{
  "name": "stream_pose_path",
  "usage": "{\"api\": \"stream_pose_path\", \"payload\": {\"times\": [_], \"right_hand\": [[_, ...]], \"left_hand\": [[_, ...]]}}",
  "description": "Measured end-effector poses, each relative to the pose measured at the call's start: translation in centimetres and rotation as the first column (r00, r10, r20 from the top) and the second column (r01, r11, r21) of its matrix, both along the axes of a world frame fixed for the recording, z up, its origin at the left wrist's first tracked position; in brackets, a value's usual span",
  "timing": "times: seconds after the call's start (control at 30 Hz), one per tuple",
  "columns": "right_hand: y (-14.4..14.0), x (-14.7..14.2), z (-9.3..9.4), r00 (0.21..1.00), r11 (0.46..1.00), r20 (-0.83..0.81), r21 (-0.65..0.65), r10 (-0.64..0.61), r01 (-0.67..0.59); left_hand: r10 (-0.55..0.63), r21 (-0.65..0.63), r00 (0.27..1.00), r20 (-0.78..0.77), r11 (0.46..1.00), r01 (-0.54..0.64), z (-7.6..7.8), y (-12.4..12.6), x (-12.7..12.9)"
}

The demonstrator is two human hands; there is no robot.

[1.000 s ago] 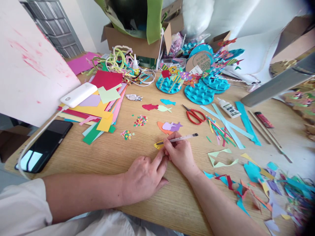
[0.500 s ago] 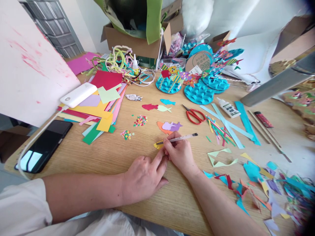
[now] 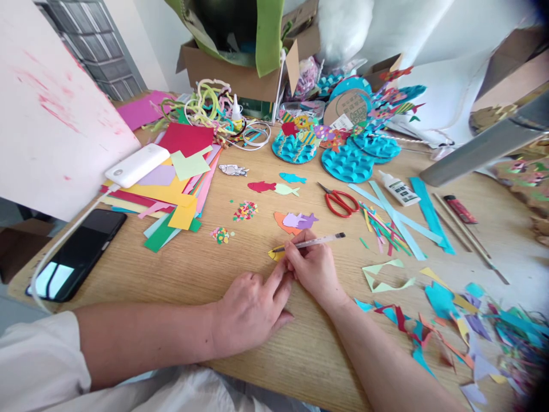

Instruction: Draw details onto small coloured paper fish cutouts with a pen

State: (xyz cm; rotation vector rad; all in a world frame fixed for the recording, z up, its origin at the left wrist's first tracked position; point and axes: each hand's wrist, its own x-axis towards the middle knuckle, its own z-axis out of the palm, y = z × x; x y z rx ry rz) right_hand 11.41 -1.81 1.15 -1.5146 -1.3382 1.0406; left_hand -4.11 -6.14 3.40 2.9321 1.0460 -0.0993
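My right hand (image 3: pixel 315 269) is closed around a slim pen (image 3: pixel 321 240), its tip resting on a small yellow paper fish (image 3: pixel 274 253). Dark lines show at the fish's head end; my fingers hide the rest of it. My left hand (image 3: pixel 253 309) lies on the table with fingers stretched toward the fish, the fingertips against my right hand. Whether they press on the paper I cannot tell. Just beyond are an orange paper fish (image 3: pixel 283 222) and purple paper fish (image 3: pixel 307 221), overlapping. Farther off lie a red paper fish (image 3: pixel 261 186), a pale green one (image 3: pixel 287 189) and a blue one (image 3: pixel 293 178).
Red-handled scissors (image 3: pixel 341 203), a glue bottle (image 3: pixel 400 189) and paper strips (image 3: pixel 398 220) lie to the right, with scraps (image 3: pixel 441 300) nearer me. Confetti piles (image 3: pixel 246 210), coloured paper (image 3: pixel 189 140), a power bank (image 3: pixel 137 165) and a phone (image 3: pixel 77 254) are left. Blue fish-decorated bases (image 3: pixel 347 164) stand behind.
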Motion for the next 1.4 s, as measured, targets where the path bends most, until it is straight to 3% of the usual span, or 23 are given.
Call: {"api": "stream_pose_path", "payload": {"times": [1.4], "right_hand": [[-0.09, 0.01, -0.06, 1.0, 1.0, 0.015, 0.004, -0.015, 0.015]], "left_hand": [[-0.008, 0.023, 1.0, -0.009, 1.0, 0.008, -0.07, 0.11, 0.01]]}}
